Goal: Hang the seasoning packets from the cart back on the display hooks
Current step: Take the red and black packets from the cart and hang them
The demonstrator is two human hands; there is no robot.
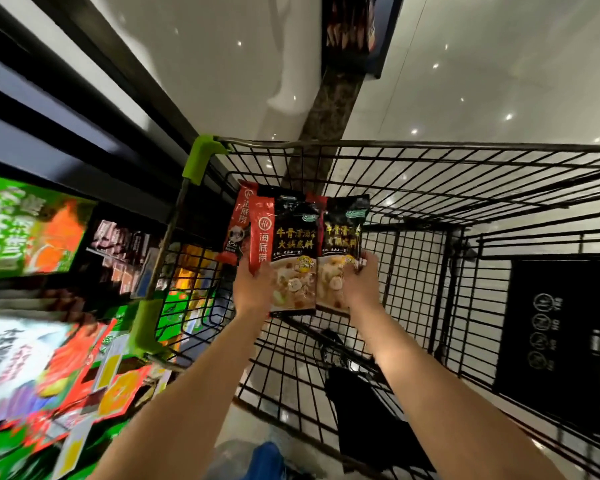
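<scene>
Head view: the wire cart (430, 188) fills the right and centre of the frame, blurred shelves (42, 271) the left. Mid-frame, over the basket, the left hand (253, 289) and right hand (361, 282) each grip seasoning packets (293, 251) by the bottom edge, top ends clear, probably for hooking.

supermkt aisle | wire cart (430, 174) | packed display shelves (32, 237) | glossy floor (482, 81)

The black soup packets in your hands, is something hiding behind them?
Yes. A red packet peeks out behind the left black packet, held by the left hand. Most of it is covered, so whether more hide there is unclear. The right hand holds another black packet.
</scene>
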